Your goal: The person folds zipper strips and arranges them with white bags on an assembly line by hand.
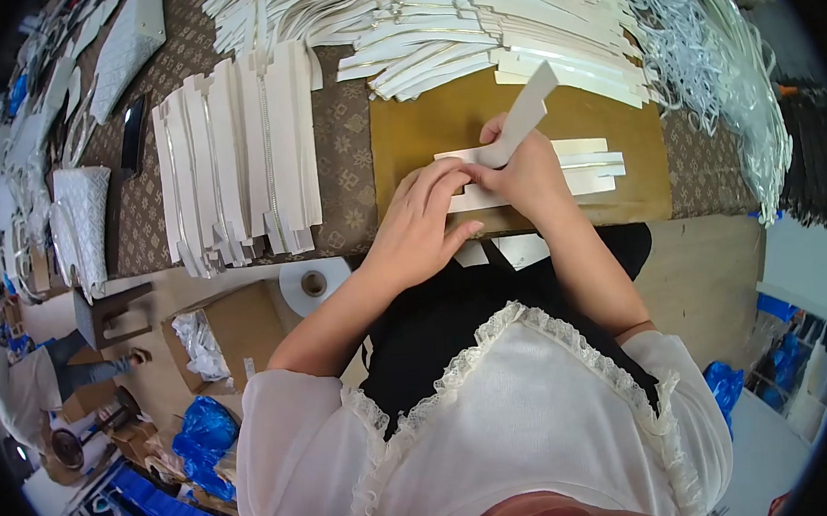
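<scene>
A white zippered panel (589, 178) lies flat on the brown mat in front of me, its middle covered by my hands. My right hand (535, 180) is closed on a white strip (523, 116), whose free end stands up at a slant above the fingers. My left hand (420, 214) bends its fingers over the strip's left end, against my right fingertips, with the thumb apart. The exact grip of the left fingertips is partly hidden.
Zippered white panels (283, 142) lie in rows at left. Piles of white strips (436, 31) cover the table's far side. White cords (671, 39) and clear plastic (748, 110) are at right. A dark phone (133, 134) lies at left; below stands a cardboard box (251, 332).
</scene>
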Tool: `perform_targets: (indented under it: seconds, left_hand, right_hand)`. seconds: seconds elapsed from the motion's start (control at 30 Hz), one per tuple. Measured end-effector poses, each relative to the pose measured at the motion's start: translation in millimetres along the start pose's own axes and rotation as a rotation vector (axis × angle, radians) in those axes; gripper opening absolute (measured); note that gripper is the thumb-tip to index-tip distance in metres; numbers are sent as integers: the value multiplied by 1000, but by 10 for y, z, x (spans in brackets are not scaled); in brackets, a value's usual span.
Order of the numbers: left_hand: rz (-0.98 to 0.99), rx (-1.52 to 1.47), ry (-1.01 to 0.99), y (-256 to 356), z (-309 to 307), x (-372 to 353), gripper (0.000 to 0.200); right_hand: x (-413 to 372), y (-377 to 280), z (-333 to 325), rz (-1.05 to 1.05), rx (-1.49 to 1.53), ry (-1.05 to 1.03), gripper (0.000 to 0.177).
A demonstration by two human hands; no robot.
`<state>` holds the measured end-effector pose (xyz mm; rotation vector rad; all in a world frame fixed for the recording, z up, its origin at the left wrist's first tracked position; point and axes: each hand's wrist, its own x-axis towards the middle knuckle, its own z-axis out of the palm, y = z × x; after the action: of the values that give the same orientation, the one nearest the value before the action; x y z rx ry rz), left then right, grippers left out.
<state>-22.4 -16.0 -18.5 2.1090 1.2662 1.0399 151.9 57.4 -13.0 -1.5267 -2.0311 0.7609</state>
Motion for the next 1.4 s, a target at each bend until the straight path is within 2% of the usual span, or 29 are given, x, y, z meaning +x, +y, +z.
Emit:
perform_targets:
  seconds: [0.07,0.17,0.3,0.47,0.57,0.7,0.8,0.93,1.03,1.4]
  left_hand:
    - [-1,93,-101,-29,32,-62,47]
    - [25,133,-165,-66,38,-57,49]
    - [56,138,-193,-114,19,-66,48]
    - [40,125,-158,-103,66,-91,50]
    - [36,118,-147,-107,78,-88,51]
    - [37,147,-174,-86,70,-68,52]
    - [23,209,-203,-49,59,-60,56]
    - [98,363,-258,-27,93,-31,64]
    - [26,439,-263,44,131,1,68]
    - [36,482,-265,45,205,-10,71]
  right_hand:
    - [-32,35,-50,-14,-6,33,36]
    - [-76,87,-277,145,444,-86,32]
    - [-177,364,-495,219,626,-12,30]
    - [-294,712,-654,336,645,104,30]
    - [-306,896,-658,418,437,118,30]
    - [-332,734,-744,435,325,100,30]
    - [-354,712,-698,395,376,149,31]
    - [-357,693,-659,363,385,188,31]
    - [-371,682,-638,357,378,208,31]
    - [-366,620,-641,359,356,192,29]
